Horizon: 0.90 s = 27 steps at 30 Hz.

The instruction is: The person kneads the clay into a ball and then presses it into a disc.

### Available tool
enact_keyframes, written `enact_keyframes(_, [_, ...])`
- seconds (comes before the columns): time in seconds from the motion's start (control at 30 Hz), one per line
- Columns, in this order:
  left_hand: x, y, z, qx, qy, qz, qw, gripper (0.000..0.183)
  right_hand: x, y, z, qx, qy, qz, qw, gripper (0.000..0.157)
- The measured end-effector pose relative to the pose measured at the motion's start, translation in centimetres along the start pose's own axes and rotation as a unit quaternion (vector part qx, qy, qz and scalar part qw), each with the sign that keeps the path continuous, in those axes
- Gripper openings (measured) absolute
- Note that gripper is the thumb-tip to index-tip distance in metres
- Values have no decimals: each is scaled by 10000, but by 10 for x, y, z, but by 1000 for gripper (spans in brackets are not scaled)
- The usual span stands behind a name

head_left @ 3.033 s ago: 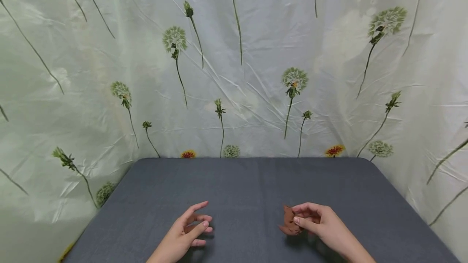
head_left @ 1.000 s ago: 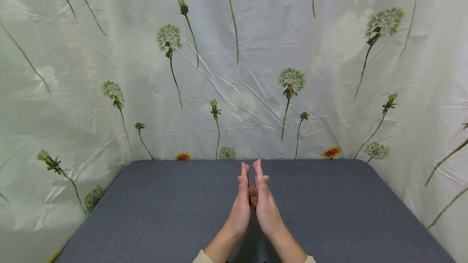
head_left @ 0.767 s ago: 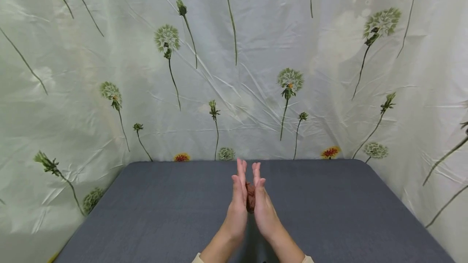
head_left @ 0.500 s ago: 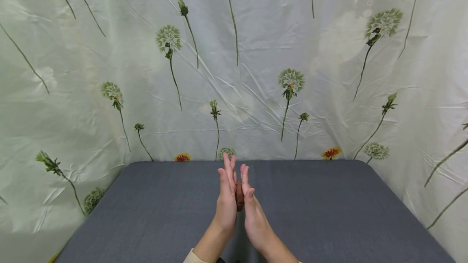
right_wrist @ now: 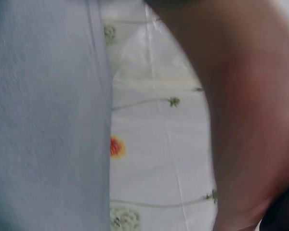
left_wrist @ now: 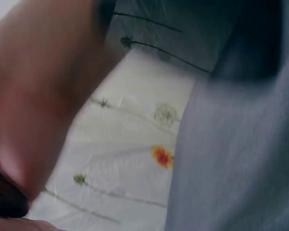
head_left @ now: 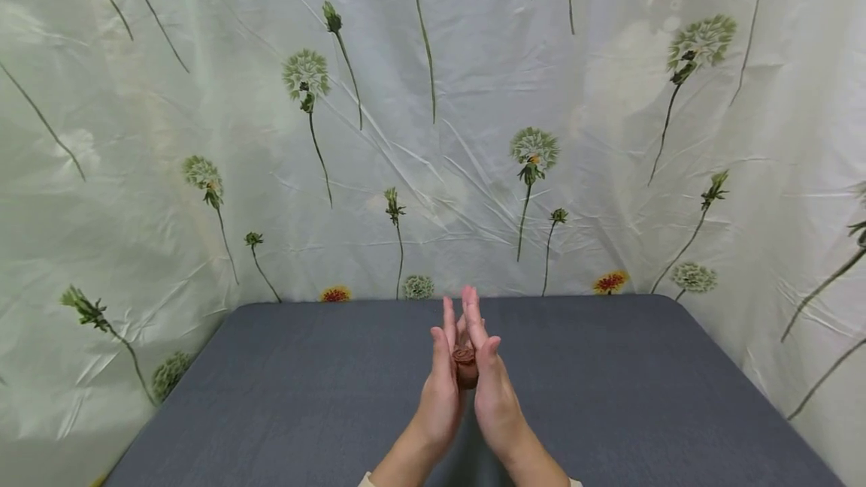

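Note:
A lump of brown modelling clay sits between two upright palms in the head view, above the middle of the table. My left hand presses it from the left with fingers straight and pointing away. From the right, my right hand presses with its fingers straight too, reaching slightly farther forward. Both thumbs stand up. The clay's near end looks rounded, with a creased top; its sides are covered by the palms. Both wrist views show only blurred skin of the hand or forearm, and the clay is not visible there.
A dark grey cloth-covered table lies beneath the hands. Behind it and at both sides hangs a pale curtain printed with dandelions and orange flowers. Pale sleeve cuffs show at the bottom edge.
Earlier the right hand held a flat, ragged clay piece, apart from the left. The palms then came together around it and slid back and forth; the clay is now more compact.

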<state>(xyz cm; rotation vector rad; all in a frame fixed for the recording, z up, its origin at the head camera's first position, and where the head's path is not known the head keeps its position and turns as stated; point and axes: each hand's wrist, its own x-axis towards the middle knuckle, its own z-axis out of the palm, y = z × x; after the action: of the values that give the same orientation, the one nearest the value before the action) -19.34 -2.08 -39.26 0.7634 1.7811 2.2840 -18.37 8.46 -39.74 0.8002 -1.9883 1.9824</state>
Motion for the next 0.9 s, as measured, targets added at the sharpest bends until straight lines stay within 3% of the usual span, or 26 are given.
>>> enact_keyframes(0.1, [-4, 6, 7, 309, -110, -76, 9994, 69, 2, 3, -6, 34, 59, 122, 9999, 69])
enact_keyframes(0.17, [-5, 11, 6, 502, 1, -102, 9987, 67, 3, 7, -5, 25, -10, 204, 9998, 69])
enact_keyframes(0.37, [-4, 28, -20, 448, 964, 138, 9942, 71, -5, 16, 19, -108, -849, -257, 9960, 62])
enact_keyframes(0.47, [-3, 32, -33, 306, 1202, 238, 9920, 72, -9, 15, 29, -84, -1074, -412, 9933, 60])
enact_keyframes(0.57, [0, 28, -37, 146, 1146, 280, 9929, 74, -11, 8, 32, -8, -1055, -714, 9919, 60])
enact_keyframes(0.7, [3, 13, -25, 7, 806, 158, 9966, 73, -9, -2, 25, -21, -800, -1163, 9900, 62])
enact_keyframes(0.9, [-1, 6, -5, 214, 364, 46, 9991, 71, -2, -9, 6, 131, -547, -771, 9954, 66])
